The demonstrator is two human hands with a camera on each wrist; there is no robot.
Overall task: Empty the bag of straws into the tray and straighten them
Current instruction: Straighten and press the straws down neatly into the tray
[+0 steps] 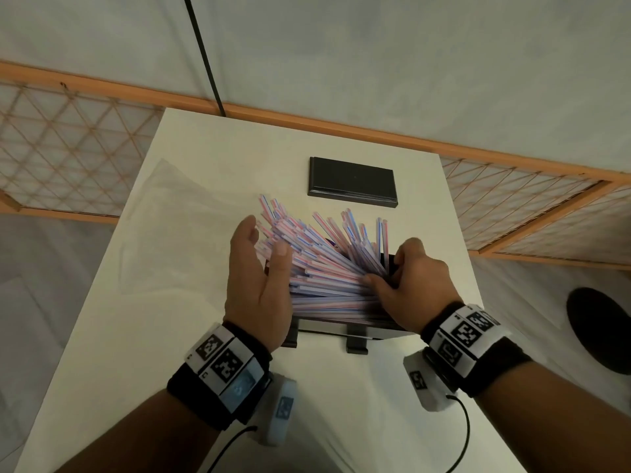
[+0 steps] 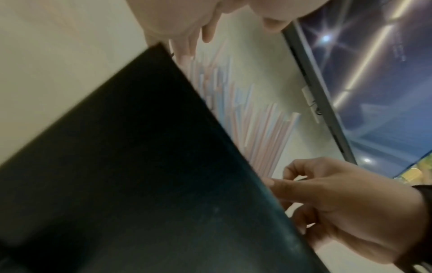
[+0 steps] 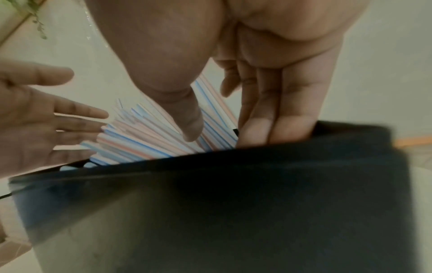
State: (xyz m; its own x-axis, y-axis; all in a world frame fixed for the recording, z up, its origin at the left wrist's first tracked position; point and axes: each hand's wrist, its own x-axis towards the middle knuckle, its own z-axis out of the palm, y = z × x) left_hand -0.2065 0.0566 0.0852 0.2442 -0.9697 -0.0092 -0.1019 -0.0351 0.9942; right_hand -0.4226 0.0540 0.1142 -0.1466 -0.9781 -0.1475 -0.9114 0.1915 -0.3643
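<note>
A thick bundle of white straws [image 1: 324, 261] with thin pink and blue stripes fans out of a black tray [image 1: 341, 331] near the table's [image 1: 211, 387] front edge, their far ends splayed up and toward the back edge, too many and too overlapped to count. The tray's dark wall fills the lower part of both wrist views, with the straw ends poking above its rim. Two hands work the bundle. The left hand [image 1: 257, 281] stands edge-up at the left side of the fan, fingers straight and spread, the palm facing the straw tips and the thumb lying against them. The right hand [image 1: 406, 283] sits at the tray's right end, its fingers [image 3: 275, 114] curled down over the rim inside the wall and its thumb pressing on the straws beside them; whether it grips the straws or the tray wall cannot be told. One clear plastic bag [image 1: 184, 220] lies flat and crumpled on the table toward the left edge, just beyond the left hand. One flat black rectangular lid or plate [image 1: 353, 182] rests apart from the tray near the back edge. Each wrist wears a band with printed black-and-white markers.
</note>
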